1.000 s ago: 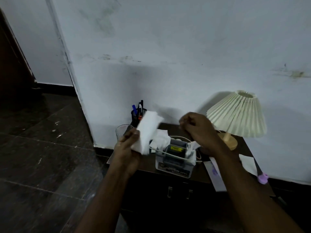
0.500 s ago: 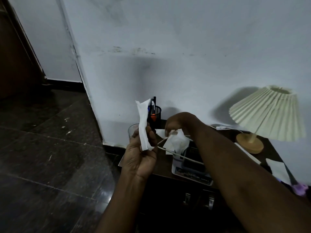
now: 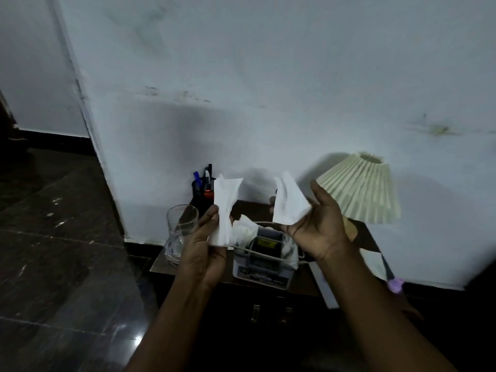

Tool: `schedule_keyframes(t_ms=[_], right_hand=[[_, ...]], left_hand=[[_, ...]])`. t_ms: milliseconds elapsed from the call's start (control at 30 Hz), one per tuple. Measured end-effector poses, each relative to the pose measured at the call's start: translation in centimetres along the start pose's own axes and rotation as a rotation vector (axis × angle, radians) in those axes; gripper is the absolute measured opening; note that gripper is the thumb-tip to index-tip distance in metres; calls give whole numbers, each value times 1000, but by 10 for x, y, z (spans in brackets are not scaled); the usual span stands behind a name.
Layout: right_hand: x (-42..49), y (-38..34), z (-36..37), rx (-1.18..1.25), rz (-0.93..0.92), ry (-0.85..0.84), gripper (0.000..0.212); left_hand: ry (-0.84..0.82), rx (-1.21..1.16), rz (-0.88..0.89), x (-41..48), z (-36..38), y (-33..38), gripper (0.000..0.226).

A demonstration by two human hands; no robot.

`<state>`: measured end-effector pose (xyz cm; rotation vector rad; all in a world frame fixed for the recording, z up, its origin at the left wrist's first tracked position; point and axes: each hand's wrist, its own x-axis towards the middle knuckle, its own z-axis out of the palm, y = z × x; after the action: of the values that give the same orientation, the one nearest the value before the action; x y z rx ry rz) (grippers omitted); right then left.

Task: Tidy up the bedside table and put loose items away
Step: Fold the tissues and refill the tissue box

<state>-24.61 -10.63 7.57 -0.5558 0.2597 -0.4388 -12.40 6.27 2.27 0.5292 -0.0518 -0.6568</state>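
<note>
Left hand (image 3: 205, 245) pinches a crumpled white paper tissue (image 3: 225, 208) between thumb and fingers, the sheet rising toward 12 o'clock. Right hand (image 3: 319, 224), fingers half spread, pinches a second white tissue (image 3: 288, 202) at its 10 o'clock (both above the dark wooden bedside table (image 3: 252, 210)).

**Two tissues held up over the bedside table**

The left hand (image 3: 204, 245) pinches a crumpled white tissue (image 3: 225, 208) upright between thumb and fingers. The right hand (image 3: 319, 229), palm toward the camera, holds a second tissue (image 3: 290, 202) against its fingers. Both hands are raised above the dark table (image 3: 161, 264), well apart from each other. On the table stand a clear glass (image 3: 179, 232) at the left edge, a pen pot (image 3: 200, 194) by the wall, and a box (image 3: 264, 261) with crumpled tissues and a pale cord across it. A pleated lamp (image 3: 359, 189) stands to the right, with a paper (image 3: 373, 261) near it.
</note>
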Motion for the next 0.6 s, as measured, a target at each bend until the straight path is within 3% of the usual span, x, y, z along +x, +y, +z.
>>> schedule_keyframes(t_ms=[67, 133, 200, 300, 400, 467, 600], right_hand=[[-29, 6, -8, 83, -12, -3, 60], [-49, 11, -10, 102, -29, 9, 56], [-60, 14, -11, 69, -68, 61, 44], [-67, 16, -15, -33, -156, 151, 52], [-73, 13, -16, -129, -247, 133, 25], [-76, 10, -19, -165, -294, 128, 19], [-74, 17, -24, -289, -252, 147, 47]], left_hand=[[25, 76, 23, -2, 3, -13, 20], [26, 132, 44, -11, 9, -21, 28], [27, 187, 37, -22, 12, -26, 32], [41, 257, 56, -37, 13, -31, 26], [33, 323, 79, -43, 15, -34, 28], [17, 269, 32, -45, 18, -33, 28], [-5, 170, -43, -46, 19, -37, 30]])
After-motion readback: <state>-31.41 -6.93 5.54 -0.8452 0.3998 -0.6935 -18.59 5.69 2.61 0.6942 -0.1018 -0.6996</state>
